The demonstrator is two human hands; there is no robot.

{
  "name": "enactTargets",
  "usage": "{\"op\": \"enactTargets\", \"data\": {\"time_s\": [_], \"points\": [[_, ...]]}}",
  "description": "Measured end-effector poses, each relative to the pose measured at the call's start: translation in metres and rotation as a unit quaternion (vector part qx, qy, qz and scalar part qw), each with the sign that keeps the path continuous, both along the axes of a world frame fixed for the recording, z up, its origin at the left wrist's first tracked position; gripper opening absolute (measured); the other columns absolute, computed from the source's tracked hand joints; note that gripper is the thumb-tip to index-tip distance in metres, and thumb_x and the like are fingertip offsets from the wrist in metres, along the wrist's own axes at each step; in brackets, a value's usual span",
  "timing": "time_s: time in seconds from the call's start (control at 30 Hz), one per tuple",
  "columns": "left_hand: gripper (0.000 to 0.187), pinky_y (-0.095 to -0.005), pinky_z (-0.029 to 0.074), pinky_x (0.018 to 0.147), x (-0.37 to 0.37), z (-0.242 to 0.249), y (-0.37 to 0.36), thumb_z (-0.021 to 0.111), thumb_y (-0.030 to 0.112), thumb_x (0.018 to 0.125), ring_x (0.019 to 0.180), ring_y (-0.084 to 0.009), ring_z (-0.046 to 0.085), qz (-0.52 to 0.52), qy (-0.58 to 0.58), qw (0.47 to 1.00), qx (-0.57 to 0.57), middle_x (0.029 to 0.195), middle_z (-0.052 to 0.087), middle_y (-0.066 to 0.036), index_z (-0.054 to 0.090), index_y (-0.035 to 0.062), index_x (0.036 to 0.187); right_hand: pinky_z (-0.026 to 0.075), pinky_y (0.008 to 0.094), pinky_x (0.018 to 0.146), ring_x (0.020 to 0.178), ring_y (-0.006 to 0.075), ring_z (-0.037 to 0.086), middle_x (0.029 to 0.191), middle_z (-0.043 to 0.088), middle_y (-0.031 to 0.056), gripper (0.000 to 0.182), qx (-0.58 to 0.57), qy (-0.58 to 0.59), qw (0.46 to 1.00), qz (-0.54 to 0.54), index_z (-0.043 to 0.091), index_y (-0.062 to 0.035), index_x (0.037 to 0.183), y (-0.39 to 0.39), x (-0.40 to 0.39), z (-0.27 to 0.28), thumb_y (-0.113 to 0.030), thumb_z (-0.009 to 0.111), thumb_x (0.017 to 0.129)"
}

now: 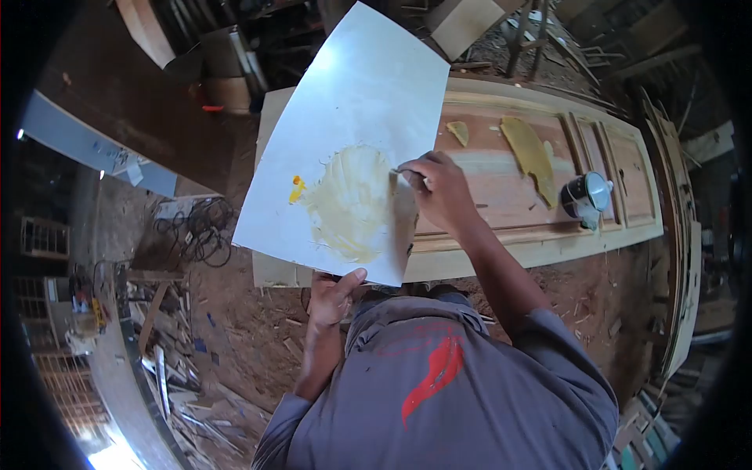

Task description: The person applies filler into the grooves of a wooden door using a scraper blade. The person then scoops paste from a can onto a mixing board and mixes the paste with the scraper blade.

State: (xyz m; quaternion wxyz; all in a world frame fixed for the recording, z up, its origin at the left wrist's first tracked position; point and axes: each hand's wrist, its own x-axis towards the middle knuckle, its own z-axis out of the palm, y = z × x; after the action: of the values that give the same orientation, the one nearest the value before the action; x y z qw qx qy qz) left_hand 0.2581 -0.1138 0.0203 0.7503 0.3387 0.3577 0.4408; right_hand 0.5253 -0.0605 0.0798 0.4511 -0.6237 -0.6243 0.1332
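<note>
Pale paste (348, 211) lies on the white board (376, 86), an orange dab (297, 189) just beside; uneven strokes might streak it. My right hand (442, 188) pinches a thin scraper (394, 178), mostly hidden. My left hand (333, 298) grips only the near edge: hard pressing could tip the board onto the door (486, 184). Can (583, 196) stands there too; a swung forearm might topple it.

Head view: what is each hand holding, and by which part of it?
The left hand grips the white sheet by its near edge, thumb on top. What the right hand may pinch is too unclear to tell.
</note>
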Motion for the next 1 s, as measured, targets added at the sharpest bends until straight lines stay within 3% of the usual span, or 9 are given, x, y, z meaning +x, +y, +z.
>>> {"op": "enactTargets", "data": {"time_s": [0.1,0.27,0.37,0.5,0.6,0.7,0.8,0.9,1.0], "points": [[0.050,-0.0343,0.054,0.094,0.006,-0.007,0.004,0.074,-0.005,0.086,0.110,-0.0197,0.066,-0.014,0.043,0.995,0.093,0.123,0.069,-0.010,0.059,-0.0007,0.134,0.052,0.0444,0.077,0.088,0.0361,0.064,0.088,0.067,0.0151,0.014,0.005,-0.019,1.000,0.003,0.074,-0.0040,0.100,-0.012,-0.009,-0.005,0.000,0.067,0.088],[0.048,-0.0336,0.054,0.095,0.006,-0.007,0.010,0.075,-0.003,0.087,0.110,-0.0173,0.065,-0.059,0.042,0.996,0.046,0.122,0.068,-0.008,0.060,-0.0002,0.132,0.052,0.0459,0.079,0.090,0.0374,0.064,0.089,0.067,0.0154,0.019,-0.019,0.008,0.998,0.055,0.072,-0.0054,0.101,-0.072,-0.051,-0.001,0.003,0.066,0.084],[0.048,-0.0344,0.054,0.096,0.008,-0.011,0.011,0.076,-0.003,0.087,0.112,-0.0176,0.065,-0.078,0.019,0.995,0.057,0.123,0.068,-0.008,0.061,-0.0002,0.133,0.054,0.0400,0.074,0.083,0.0304,0.067,0.088,0.069,0.0147,0.015,-0.027,-0.019,0.999,0.038,0.074,-0.0048,0.100,-0.064,-0.033,0.004,0.001,0.066,0.089],[0.045,-0.0364,0.054,0.098,0.015,-0.003,0.005,0.074,-0.004,0.089,0.115,-0.0184,0.064,-0.080,0.046,0.993,0.071,0.124,0.068,-0.009,0.061,0.0000,0.132,0.052,0.0363,0.071,0.078,0.0267,0.067,0.088,0.069,0.0133,0.009,0.011,-0.001,0.996,-0.089,0.074,-0.0046,0.100,-0.020,-0.001,0.035,-0.005,0.070,0.092],[0.042,-0.0360,0.054,0.097,0.017,-0.010,0.004,0.073,-0.004,0.091,0.113,-0.0187,0.066,-0.106,0.051,0.992,0.036,0.123,0.069,-0.009,0.062,0.0001,0.131,0.052,0.0354,0.072,0.077,0.0260,0.066,0.089,0.070,0.0136,0.010,-0.002,0.009,0.997,-0.072,0.074,-0.0031,0.102,-0.022,-0.015,0.038,-0.008,0.070,0.094],[0.040,-0.0345,0.055,0.094,0.026,-0.001,0.008,0.073,-0.004,0.091,0.108,-0.0187,0.067,-0.119,0.067,0.990,0.044,0.120,0.070,-0.009,0.063,-0.0005,0.129,0.052,0.0350,0.074,0.080,0.0208,0.066,0.092,0.072,0.0112,0.014,-0.003,0.000,0.998,0.055,0.075,-0.0041,0.107,-0.050,-0.053,0.037,-0.011,0.068,0.098],[0.039,-0.0347,0.057,0.093,0.034,0.007,0.004,0.073,-0.004,0.090,0.104,-0.0195,0.069,-0.107,0.077,0.991,0.034,0.117,0.071,-0.009,0.063,-0.0012,0.128,0.051,0.0341,0.077,0.083,0.0165,0.064,0.094,0.073,0.0080,0.018,-0.119,0.229,0.965,0.056,0.075,-0.0006,0.111,-0.064,-0.057,0.043,-0.011,0.066,0.099],[0.047,-0.0390,0.059,0.094,0.032,0.000,0.006,0.073,-0.005,0.086,0.107,-0.0235,0.070,-0.091,0.010,0.996,0.004,0.120,0.069,-0.013,0.060,-0.0016,0.131,0.049,0.0308,0.077,0.085,0.0108,0.059,0.095,0.071,0.0064,0.022,-0.141,0.586,0.796,0.055,0.074,0.0028,0.114,-0.066,-0.035,0.035,-0.012,0.069,0.098],[0.049,-0.0427,0.059,0.096,0.023,-0.003,0.008,0.069,-0.008,0.086,0.110,-0.0270,0.070,-0.053,-0.047,0.997,0.043,0.121,0.069,-0.015,0.057,-0.0020,0.133,0.047,0.0307,0.081,0.086,0.0151,0.058,0.096,0.068,0.0093,0.025,-0.142,0.638,0.755,0.055,0.070,0.0078,0.115,-0.080,-0.023,0.036,-0.011,0.063,0.101]]}}
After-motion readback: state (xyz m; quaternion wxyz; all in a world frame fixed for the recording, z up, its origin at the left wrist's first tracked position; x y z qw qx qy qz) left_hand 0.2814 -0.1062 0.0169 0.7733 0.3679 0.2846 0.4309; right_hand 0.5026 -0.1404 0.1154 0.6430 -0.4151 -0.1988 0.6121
